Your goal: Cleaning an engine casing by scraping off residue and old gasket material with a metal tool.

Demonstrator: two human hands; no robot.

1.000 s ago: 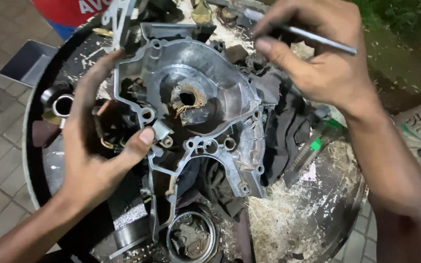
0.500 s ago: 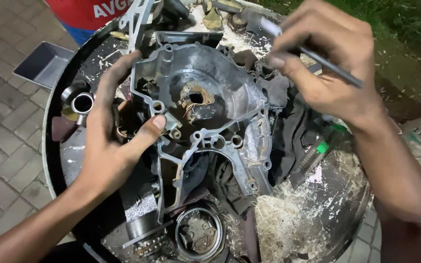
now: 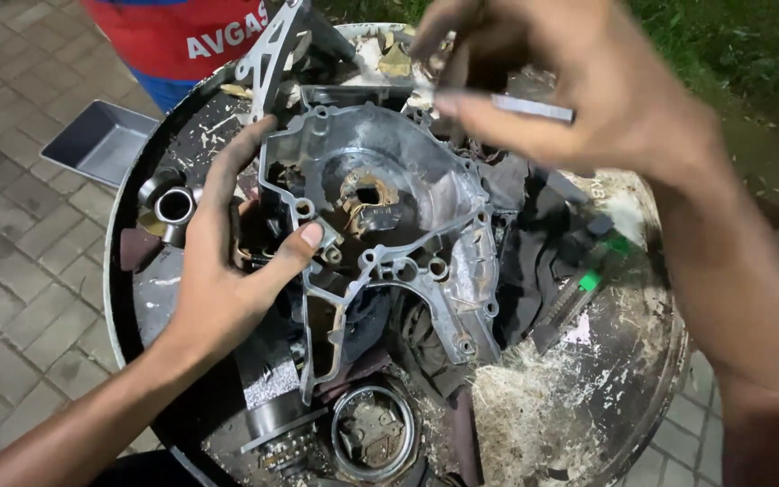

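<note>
Holding: the left hand (image 3: 227, 271) grips the grey cast-metal engine cover (image 3: 407, 225) by its left rim. The fingers are spread behind the rim and the thumb is pressed on the front, near a bolt hole.
Place of the cover: tilted up over the middle of the round black metal drum top (image 3: 669, 361), with its hollow inner side toward the camera. A rusty hole is in its centre.
Right hand (image 3: 588, 108): raised above the far edge of the drum top. Thumb and fingertips pinch a thin flat metal tool (image 3: 534, 108), which is apart from the cover.
Step in hand: as I judge it, the cover is steadied and turned for looking while the tool is ready.
Next move: any work with the tool would need a firm left grip and a careful aim at the rusty centre.
Round metal cup (image 3: 373, 442): at the near edge, with small dirty parts inside; I cannot tell which parts.
Short shiny metal sleeve (image 3: 175, 206): at the left edge, its bore is dark.
Grey rectangular tray (image 3: 101, 140): on the paving beside the far left edge; only its bare bottom shows.
Green-handled tool (image 3: 588, 284): toward the right edge, lying on dark cloth (image 3: 534, 234).
</note>
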